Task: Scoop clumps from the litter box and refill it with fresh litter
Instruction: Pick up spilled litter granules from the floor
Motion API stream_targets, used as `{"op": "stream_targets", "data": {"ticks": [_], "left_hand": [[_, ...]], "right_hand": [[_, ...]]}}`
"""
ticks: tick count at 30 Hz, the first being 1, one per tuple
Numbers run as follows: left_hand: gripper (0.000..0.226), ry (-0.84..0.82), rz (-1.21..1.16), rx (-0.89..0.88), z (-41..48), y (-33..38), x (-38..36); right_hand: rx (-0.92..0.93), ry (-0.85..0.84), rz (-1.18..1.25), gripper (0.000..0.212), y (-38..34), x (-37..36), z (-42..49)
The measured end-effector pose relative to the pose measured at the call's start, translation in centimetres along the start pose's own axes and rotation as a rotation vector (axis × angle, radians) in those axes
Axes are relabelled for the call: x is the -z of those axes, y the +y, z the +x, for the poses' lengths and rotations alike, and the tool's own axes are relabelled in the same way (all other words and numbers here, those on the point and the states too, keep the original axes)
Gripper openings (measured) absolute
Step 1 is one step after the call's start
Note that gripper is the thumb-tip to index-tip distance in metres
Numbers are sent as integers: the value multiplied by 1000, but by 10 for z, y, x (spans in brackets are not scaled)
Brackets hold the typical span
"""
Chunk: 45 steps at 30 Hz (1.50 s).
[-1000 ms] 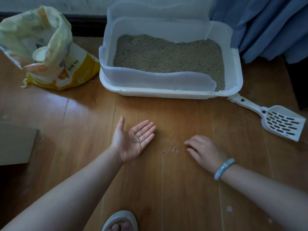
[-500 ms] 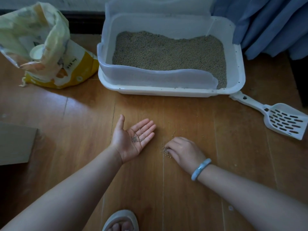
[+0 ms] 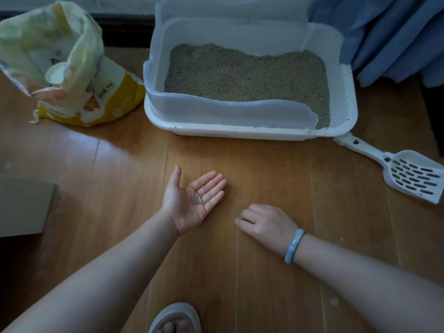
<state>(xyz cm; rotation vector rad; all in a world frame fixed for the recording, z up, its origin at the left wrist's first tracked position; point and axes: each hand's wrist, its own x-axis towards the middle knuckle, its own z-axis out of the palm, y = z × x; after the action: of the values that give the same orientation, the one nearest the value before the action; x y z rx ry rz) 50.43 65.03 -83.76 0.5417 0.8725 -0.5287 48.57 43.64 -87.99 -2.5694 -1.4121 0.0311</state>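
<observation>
The left hand (image 3: 192,203) lies palm up just above the wooden floor (image 3: 115,179), fingers straight and pressed side by side, thumb spread away, with a few litter grains (image 3: 199,198) on the palm. Just beside it, the right hand (image 3: 266,222) rests knuckles up on the floor, fingers curled under; whether they pinch any grains cannot be told. A few loose grains (image 3: 252,191) lie on the floor just ahead of it. A pale bracelet (image 3: 294,246) circles the right wrist. The litter box (image 3: 240,133) sits beyond the hands, filled with litter (image 3: 247,73). The scoop (image 3: 408,175) lies on the floor by its right corner, and the opened litter bag (image 3: 72,68) stands to its left.
</observation>
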Motion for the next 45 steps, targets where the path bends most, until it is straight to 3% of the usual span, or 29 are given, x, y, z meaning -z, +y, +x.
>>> {"op": "stream_targets", "data": {"ticks": [5,10,13,16,18,22,25,28,33,36,41,45], "left_hand": [[84,-9,-3,-1,-1,-1,-1],[85,-25,-10,14,-2,-2,-2],[86,-36,-1,24,-4,-2,-3],[87,-52,20,37,-6,-4,-5],[87,-57,33,51,-7,-8,-8],[88,-63,65,79,-5,-15,-13],[88,-84,65,85,-6,-14,-13],[86,-70,28,62,-8,-11,-12],[85,-20,-10,20,-7,-4,-2],[84,-6,-25,4,-6,0,2],[84,2,-17,0,-4,0,0],[83,4,-11,0,-3,-1,-2]], "right_hand": [[33,20,-27,21,-1,-1,3],[-82,27,-26,20,-11,-8,4],[-270,42,65,16,-15,-7,6],[-560,163,310,11,-17,5,15],[-653,269,471,16,-24,21,32],[-663,323,681,14,-48,43,71],[-639,257,712,26,-59,43,76],[-590,295,734,29,-58,43,63],[-664,236,544,17,-21,31,10],[-679,166,304,18,12,23,-16],[-512,7,47,58,28,25,-8],[-456,-29,-10,66,18,16,3]]}}
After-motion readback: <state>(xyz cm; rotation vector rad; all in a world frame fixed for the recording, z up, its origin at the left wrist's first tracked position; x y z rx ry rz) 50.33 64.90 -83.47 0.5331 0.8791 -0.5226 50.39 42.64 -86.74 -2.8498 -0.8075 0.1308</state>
